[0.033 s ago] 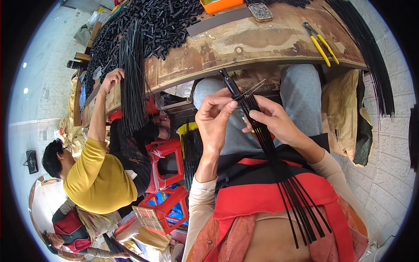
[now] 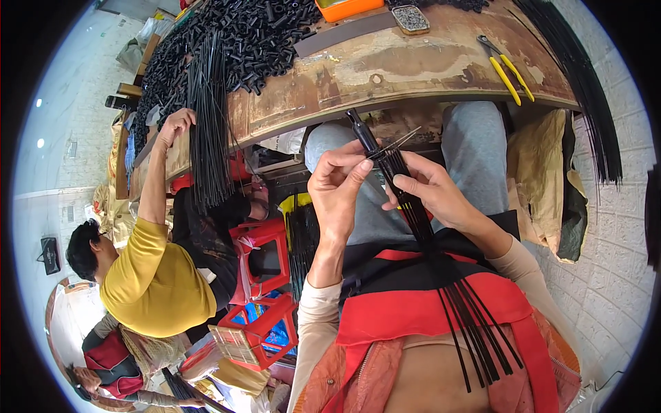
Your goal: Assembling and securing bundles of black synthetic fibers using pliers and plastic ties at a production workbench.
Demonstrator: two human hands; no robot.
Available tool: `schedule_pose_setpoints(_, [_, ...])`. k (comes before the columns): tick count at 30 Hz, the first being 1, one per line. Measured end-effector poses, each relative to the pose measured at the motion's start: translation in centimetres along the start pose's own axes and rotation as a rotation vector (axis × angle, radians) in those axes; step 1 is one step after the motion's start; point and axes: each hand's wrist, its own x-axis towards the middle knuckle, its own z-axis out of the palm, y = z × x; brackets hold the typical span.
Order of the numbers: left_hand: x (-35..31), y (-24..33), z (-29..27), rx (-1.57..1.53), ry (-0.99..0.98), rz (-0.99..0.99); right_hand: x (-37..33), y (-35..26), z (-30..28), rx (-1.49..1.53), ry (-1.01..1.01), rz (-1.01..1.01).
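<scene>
At the centre of the frame the left hand [image 2: 339,184] pinches with thumb and fingertips near the top of a bundle of thin black rods [image 2: 441,275], while the right hand [image 2: 435,194] is wrapped around the same bundle just below, fingers curled shut on it. The rods are slim, straight and glossy black. They are gathered tight where the hands grip them and fan out toward the lower right of the frame, across the person's red and black apron [image 2: 413,303]. Above the left fingertips a short black tube [image 2: 361,131] sits on the upper end of the bundle, angled toward the upper left, and a couple of thin grey wire ends stick out beside it.

Just above the hands runs the worn wooden workbench [image 2: 413,65]. On it lie yellow-handled pliers [image 2: 506,69] at the upper right, a heap of short black tubes [image 2: 241,34] at the upper left, and an orange tray [image 2: 348,8] at the top edge. More long black rods [image 2: 585,89] hang off the bench at the right. At the left a co-worker in a yellow shirt [image 2: 148,279] reaches a hand [image 2: 175,124] up to another hanging sheaf of rods [image 2: 210,131]. Red plastic stools [image 2: 258,289] stand between the two people.
</scene>
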Motion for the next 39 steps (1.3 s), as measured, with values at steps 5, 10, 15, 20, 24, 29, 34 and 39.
schedule_pose_setpoints(5, [0.4,-0.1,-1.5,-0.064,-0.047,-0.126,-0.2,0.0,-0.2,-0.005,-0.050,0.008])
schedule_pose_setpoints(10, [0.4,-0.8,-1.6,-0.353,-0.059,-0.266,-0.1,0.1,-0.1,0.009,-0.074,0.016])
schedule_pose_setpoints(15, [0.4,0.2,0.1,-0.082,0.029,-0.098,-0.1,-0.3,0.2,-0.006,-0.010,0.000])
schedule_pose_setpoints(20, [0.8,0.2,-0.5,-0.163,0.009,-0.138,-0.1,0.1,-0.1,-0.003,-0.010,0.002])
schedule_pose_setpoints(24, [0.8,0.1,-0.7,-0.317,-0.059,-0.270,-0.2,0.0,-0.3,0.078,-0.077,0.034])
schedule_pose_setpoints(29, [1.3,-0.3,-0.8,-0.501,-0.230,-0.319,0.1,0.1,-1.2,0.166,-0.200,0.051])
schedule_pose_setpoints(34, [1.1,0.5,-1.1,-0.042,-0.091,-0.294,0.5,-0.3,-0.6,0.121,-0.077,0.010])
schedule_pose_setpoints(39, [1.0,1.8,-0.5,0.093,-0.107,-0.027,1.8,-0.1,0.0,-0.203,-0.026,-0.260])
